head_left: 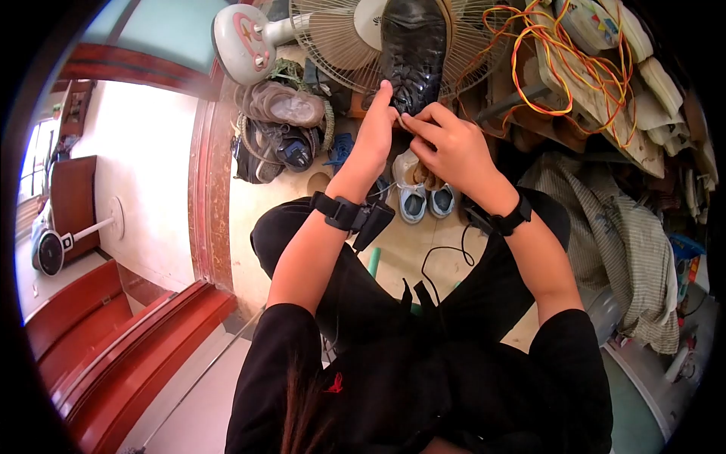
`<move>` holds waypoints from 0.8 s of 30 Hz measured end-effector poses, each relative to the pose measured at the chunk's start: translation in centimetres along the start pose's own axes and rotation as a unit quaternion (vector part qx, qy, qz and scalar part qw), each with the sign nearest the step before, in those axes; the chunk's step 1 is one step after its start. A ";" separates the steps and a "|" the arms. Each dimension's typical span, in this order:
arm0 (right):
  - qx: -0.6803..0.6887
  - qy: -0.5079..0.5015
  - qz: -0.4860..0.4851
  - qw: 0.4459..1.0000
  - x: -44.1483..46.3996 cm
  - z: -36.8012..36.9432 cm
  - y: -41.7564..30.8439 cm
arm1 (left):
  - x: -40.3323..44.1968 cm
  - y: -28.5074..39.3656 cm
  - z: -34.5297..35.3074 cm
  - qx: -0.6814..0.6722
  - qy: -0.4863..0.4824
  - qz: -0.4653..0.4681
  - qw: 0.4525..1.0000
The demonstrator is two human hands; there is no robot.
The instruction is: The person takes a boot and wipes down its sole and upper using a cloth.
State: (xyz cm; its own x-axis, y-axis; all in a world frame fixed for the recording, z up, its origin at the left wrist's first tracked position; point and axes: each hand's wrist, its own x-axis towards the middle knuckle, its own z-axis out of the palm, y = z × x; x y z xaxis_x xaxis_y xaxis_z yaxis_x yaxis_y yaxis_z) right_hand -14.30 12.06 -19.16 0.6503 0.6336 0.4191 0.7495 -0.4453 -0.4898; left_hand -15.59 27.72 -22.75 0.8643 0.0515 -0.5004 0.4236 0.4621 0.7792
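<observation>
A black, shiny lace-up shoe (414,53) is held up in front of me, toe pointing away, against a fan's wire guard. My left hand (372,138) grips its near left side, thumb up along the edge and the other fingers mostly hidden. My right hand (452,144) is closed at the near end of the shoe, thumb and forefinger pinched close to the left fingertips. Whatever lies in that pinch is too small to make out. Below the hands, a pair of light blue shoes (427,203) stands on the floor between my knees.
The fan (333,45) lies behind the shoe, its white base (240,44) at left. Worn shoes (283,106) are piled by the door frame (210,181). Red-yellow wires (541,110) drape over a board at right, above a striped cloth (605,234). A black cable hangs near my right knee.
</observation>
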 end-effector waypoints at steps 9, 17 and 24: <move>-0.053 0.103 0.093 0.989 2.3 -0.9 2.8 | 0.6 0.0 0.2 0.002 -0.045 0.018 0.999; -0.091 0.155 0.079 0.981 3.1 -0.9 3.7 | -1.8 2.3 1.3 -0.033 -0.020 0.021 0.999; -0.054 0.099 -0.008 0.994 1.5 -0.1 1.6 | -1.4 2.1 0.3 -0.028 0.008 0.038 0.999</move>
State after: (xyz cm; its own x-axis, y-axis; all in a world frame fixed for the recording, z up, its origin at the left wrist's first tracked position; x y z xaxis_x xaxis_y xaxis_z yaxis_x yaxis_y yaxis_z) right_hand -12.12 12.26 -19.25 0.6417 0.5090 0.5737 0.7619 -0.5083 -0.4013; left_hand -15.80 28.39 -20.28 0.8889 0.1019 -0.4466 0.3403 0.5058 0.7927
